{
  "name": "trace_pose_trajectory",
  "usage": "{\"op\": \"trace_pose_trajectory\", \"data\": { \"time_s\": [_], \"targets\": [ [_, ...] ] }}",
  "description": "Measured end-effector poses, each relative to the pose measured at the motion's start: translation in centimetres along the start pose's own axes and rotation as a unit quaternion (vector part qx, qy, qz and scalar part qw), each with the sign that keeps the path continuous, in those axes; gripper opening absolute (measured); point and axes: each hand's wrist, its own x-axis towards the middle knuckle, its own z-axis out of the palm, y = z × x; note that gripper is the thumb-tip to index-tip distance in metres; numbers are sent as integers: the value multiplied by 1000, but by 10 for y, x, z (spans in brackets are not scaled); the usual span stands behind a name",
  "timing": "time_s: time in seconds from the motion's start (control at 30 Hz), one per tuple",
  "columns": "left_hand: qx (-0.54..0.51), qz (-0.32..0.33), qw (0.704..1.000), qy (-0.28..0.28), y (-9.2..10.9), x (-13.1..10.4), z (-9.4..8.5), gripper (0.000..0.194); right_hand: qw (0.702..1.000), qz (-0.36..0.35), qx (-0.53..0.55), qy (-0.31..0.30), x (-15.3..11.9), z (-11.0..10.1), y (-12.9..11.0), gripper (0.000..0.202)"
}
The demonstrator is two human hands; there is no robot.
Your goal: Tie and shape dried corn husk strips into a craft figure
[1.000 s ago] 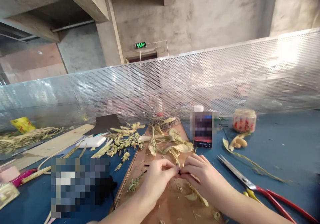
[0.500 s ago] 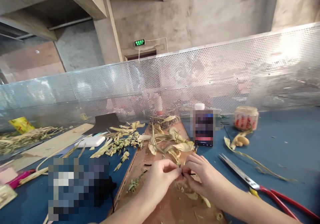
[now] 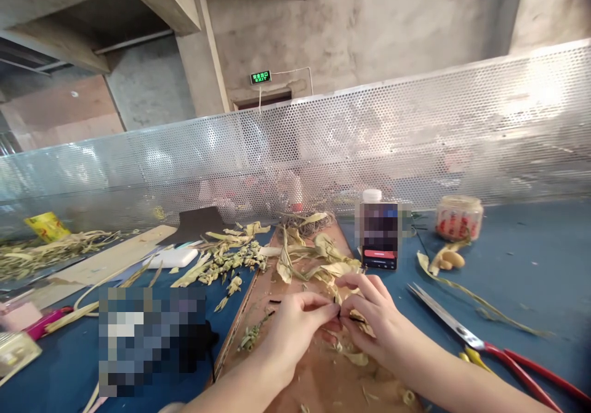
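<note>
Blue surface (image 3: 521,247) bears scissors (image 3: 471,338) at lower right; left hand (image 3: 300,330) and right hand (image 3: 376,317) pinch a dark strand (image 3: 339,315) above the board (image 3: 318,379).

A white glare is burning out the right end of the long, perforated silver metal screen (image 3: 323,148), while cooler reflections are mottling its left end. Above the screen, a small, rectangular green exit sign (image 3: 261,77) is glowing, and the recessed, rough grey concrete ceiling (image 3: 111,19) above its left end is sinking into shadow. Below the screen, moderate, diffuse light is falling across the flat blue tabletop (image 3: 530,265). Wide-angle distortion is stretching the outer edges, fine detail is looking soft, and coarse mosaic blocks are obscuring patches below the screen.
</note>
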Motion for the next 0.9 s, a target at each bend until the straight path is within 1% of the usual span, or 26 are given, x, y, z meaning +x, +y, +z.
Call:
{"op": "trace_pose_trajectory", "data": {
  "time_s": [0.17, 0.33, 0.57, 0.77, 0.9],
  "targets": [
    [8, 4, 1000, 12, -2, 1, -1, 13, 998, -35, -39, 17, 0, -2, -5, 13],
    [20, 20, 999, 22, -3, 3, -2, 15, 995, -57, -68, 36, -1, -4, -7, 14],
    [23, 37, 999, 22, -3, 3, 0, 17, 998, -26, -32, 44, 2, -2, -3, 14],
    [36, 43, 998, 21, -3, 2, -1, 17, 999, -13, -14, 43, 0, 3, 4, 14],
    [45, 39, 998, 31, 0, 1, 0, 17, 998, -9, -17, 54, 1, 1, 5, 13]
  ]
}}
